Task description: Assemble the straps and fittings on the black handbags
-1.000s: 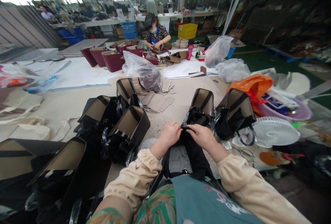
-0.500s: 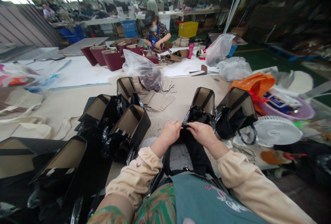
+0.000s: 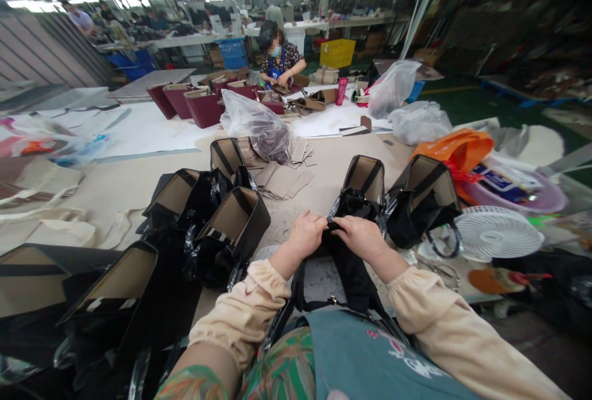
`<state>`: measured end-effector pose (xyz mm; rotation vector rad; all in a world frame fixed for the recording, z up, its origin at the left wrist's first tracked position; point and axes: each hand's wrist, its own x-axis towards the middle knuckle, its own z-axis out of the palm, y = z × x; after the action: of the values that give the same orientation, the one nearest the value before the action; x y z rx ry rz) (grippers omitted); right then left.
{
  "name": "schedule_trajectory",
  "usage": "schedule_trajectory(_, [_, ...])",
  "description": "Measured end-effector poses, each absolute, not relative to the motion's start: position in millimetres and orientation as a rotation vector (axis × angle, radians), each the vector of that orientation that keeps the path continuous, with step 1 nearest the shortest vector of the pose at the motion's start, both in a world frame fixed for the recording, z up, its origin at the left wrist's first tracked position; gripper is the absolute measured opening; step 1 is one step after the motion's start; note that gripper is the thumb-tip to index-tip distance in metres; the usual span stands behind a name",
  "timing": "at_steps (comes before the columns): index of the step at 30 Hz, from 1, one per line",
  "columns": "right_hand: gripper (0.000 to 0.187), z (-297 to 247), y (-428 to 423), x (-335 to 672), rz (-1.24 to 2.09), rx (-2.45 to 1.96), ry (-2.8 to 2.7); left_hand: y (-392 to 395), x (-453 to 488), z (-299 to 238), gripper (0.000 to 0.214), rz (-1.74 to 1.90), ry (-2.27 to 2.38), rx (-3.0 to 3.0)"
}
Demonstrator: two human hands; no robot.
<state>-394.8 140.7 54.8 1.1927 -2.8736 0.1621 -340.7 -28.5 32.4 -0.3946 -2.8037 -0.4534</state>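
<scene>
In front of my body lies a black handbag (image 3: 349, 277), its dark fabric spread toward me over a grey patch of the table. My left hand (image 3: 306, 235) pinches the bag's far edge from the left. Close beside it, my right hand (image 3: 359, 236) grips the same edge, fingertips almost meeting the left ones. Just beyond my hands stands an open black bag (image 3: 365, 175) with a beige inside, and a second black bag (image 3: 423, 187) is to its right. The exact part under my fingertips is hidden.
Several black bags (image 3: 235, 218) crowd the left. Beige card pieces (image 3: 282, 181) and a clear plastic bag (image 3: 254, 116) lie ahead. At right are a white fan grille (image 3: 497, 233) and a purple basin (image 3: 550, 196). A co-worker (image 3: 282, 61) sits across the table near maroon bags (image 3: 203, 107).
Both hands keep their pinch on the handbag's edge, with a slight shift of the fingers. The bags on the table stay in place.
</scene>
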Motion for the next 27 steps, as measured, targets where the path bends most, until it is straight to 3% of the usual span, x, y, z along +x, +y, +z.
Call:
schedule_trajectory(6, [0.014, 59, 135, -399, 0.051, 1.256, -2.852, -27, -341, 35, 0.013, -0.413, -2.85, -0.396])
schedule_trajectory(16, [0.024, 51, 135, -411, 0.079, 1.299, -2.807, -27, -341, 40, 0.015, -0.34, -2.95, -0.325])
schedule_trajectory(27, [0.02, 43, 141, -421, 0.312, 1.517, -2.716, -21, -333, 45, 0.016, -0.225, -3.004, -0.319])
